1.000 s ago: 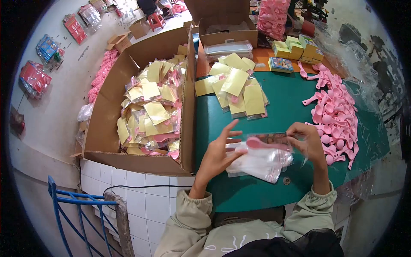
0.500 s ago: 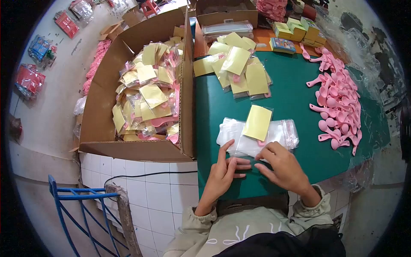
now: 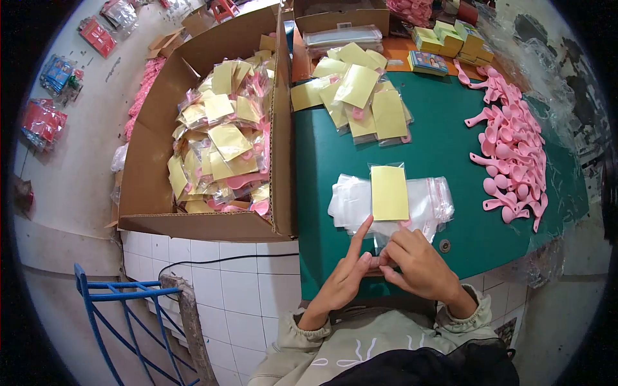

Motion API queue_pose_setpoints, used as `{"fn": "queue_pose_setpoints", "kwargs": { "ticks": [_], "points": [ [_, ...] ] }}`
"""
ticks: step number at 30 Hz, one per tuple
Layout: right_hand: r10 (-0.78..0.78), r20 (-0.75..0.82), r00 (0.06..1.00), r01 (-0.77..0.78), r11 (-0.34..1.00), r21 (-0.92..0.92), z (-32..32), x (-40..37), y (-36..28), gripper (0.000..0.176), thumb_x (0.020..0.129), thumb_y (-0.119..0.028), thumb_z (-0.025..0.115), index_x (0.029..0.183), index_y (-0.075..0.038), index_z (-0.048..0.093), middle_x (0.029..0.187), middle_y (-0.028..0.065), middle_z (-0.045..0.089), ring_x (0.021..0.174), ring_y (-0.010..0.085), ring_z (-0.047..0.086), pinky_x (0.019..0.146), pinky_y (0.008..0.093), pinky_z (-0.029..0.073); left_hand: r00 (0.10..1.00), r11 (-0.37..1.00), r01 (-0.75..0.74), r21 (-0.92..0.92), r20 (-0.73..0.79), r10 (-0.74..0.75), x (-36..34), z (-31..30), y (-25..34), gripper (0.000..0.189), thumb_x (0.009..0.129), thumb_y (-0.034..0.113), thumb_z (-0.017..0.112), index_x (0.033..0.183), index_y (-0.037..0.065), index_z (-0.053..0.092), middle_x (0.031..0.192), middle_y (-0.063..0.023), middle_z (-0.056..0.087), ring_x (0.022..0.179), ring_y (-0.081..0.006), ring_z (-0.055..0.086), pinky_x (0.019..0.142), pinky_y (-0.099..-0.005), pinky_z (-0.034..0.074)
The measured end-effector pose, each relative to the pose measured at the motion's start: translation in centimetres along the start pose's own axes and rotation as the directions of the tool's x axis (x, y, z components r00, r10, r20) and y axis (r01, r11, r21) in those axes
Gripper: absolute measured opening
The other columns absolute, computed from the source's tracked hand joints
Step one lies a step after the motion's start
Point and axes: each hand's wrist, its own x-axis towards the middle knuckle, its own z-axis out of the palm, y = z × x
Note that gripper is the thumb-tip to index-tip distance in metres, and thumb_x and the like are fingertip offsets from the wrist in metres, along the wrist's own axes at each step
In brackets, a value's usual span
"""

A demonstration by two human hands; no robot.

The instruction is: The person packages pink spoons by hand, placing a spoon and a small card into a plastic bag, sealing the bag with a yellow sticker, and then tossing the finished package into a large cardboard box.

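Change noted: a second ago the packet (image 3: 390,193) was aloft in the right hand (image 3: 418,264); half a second ago it lay askew. It now lies nearly straight, card side up, on the stack of clear bags (image 3: 428,196) on the worktop (image 3: 444,135). Both hands have met at its near end; the work in hand is judged to be there, on the loose film.

Left hand (image 3: 341,280): forefinger extended to the card's near left corner, remaining fingers gathered by the film. Right hand: fingers curled over the same end. Whether either grip is clenched on film cannot be told.

Containers: the packet shows a yellow card, with a pink part visible at its near edge. The carton (image 3: 193,225) at left holds a heap of similar packets (image 3: 225,138), mostly yellow, pink showing among them. A smaller box (image 3: 341,22) stands behind; its contents cannot be seen.
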Motion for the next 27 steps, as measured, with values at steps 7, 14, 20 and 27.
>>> {"fn": "queue_pose_setpoints", "kwargs": {
  "ticks": [7,14,20,27],
  "points": [
    [-0.089,0.011,0.996,0.089,0.971,-0.224,0.5,-0.8,-0.8,0.019,0.066,-0.013,0.067,0.078,-0.006,0.054,0.077,0.0068,0.048,0.075,0.0229,0.051,0.07,0.0374,0.04,0.995,0.973,0.089,0.213,-0.061,-0.077,1.0,-0.7,-1.1,0.054,0.096,0.012,0.039,0.145,0.011,0.017,0.08,-0.0075,0.061,0.07,-0.0092,0.053,0.064,-0.0243,0.044],
    [-0.256,0.127,0.958,0.236,0.959,0.155,-1.3,-2.4,0.4,0.014,0.071,-0.015,0.064,0.077,-0.007,0.054,0.078,0.0053,0.048,0.076,0.0211,0.05,0.07,0.0347,0.04,0.988,0.974,0.029,0.227,-0.153,0.007,1.6,1.1,-0.9,0.047,0.094,0.002,0.042,0.139,0.008,0.029,0.083,-0.0061,0.062,0.072,-0.0089,0.058,0.063,-0.0199,0.046],
    [-0.352,0.015,0.936,0.247,0.684,0.686,-14.6,-9.8,9.0,0.016,0.079,-0.016,0.068,0.082,-0.004,0.057,0.073,0.0069,0.056,0.072,0.0238,0.057,0.065,0.0379,0.046,0.99,0.991,0.112,0.068,0.076,-0.117,1.4,-0.6,-0.8,0.032,0.097,0.005,0.032,0.127,-0.001,0.043,0.104,-0.0169,0.064,0.098,-0.0204,0.062,0.084,-0.0274,0.05],
    [0.629,-0.611,0.48,-0.782,0.623,0.027,-26.7,-27.1,25.9,0.018,0.089,-0.017,0.054,0.095,0.0,0.052,0.082,0.0084,0.059,0.073,0.0176,0.059,0.064,0.0293,0.047,0.98,0.975,0.165,0.148,0.083,-0.178,1.2,-0.5,-0.6,0.028,0.097,0.004,0.032,0.116,-0.004,0.052,0.113,-0.0133,0.06,0.104,-0.0188,0.06,0.084,-0.0267,0.049]
  ]
}}
